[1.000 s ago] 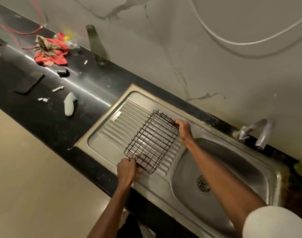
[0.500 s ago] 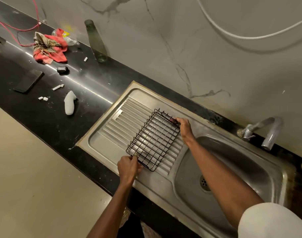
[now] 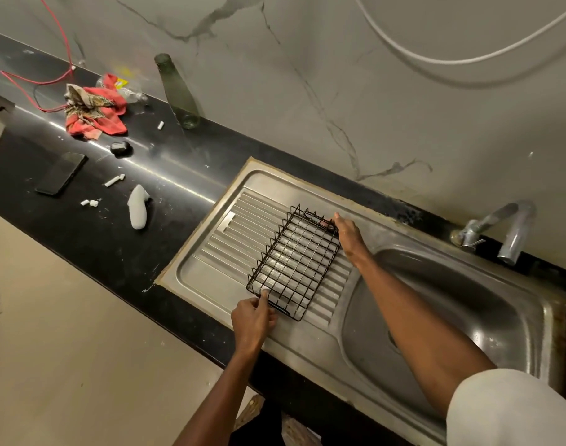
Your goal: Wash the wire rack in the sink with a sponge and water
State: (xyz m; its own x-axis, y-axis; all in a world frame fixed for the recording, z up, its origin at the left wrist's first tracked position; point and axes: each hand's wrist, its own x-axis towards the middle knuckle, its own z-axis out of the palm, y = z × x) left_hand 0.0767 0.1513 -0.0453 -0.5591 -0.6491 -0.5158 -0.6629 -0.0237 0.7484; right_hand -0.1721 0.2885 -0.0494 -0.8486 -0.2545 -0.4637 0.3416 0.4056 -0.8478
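Note:
A black wire rack [image 3: 296, 262] lies over the ribbed drainboard [image 3: 217, 252] of the steel sink, just left of the basin [image 3: 468, 320]. My left hand [image 3: 253, 320] grips the rack's near edge. At the far corner my right hand [image 3: 346, 231] holds the rim, with my forearm stretched across the basin. A metal tap [image 3: 500, 233] stands at the back right of the sink and no water is running. I see no sponge.
On the black counter [image 3: 91, 233] to the left lie a dark phone [image 3: 61, 173], a white lump [image 3: 137, 207], a small black case [image 3: 121, 148], a red cloth [image 3: 95, 111] and white crumbs. A green glass bottle [image 3: 178, 91] leans against the marble wall. A white hose [image 3: 462, 59] hangs above.
With both hands still on it, the rack has come down from a tilted, raised pose and now lies nearly flat on the drainboard.

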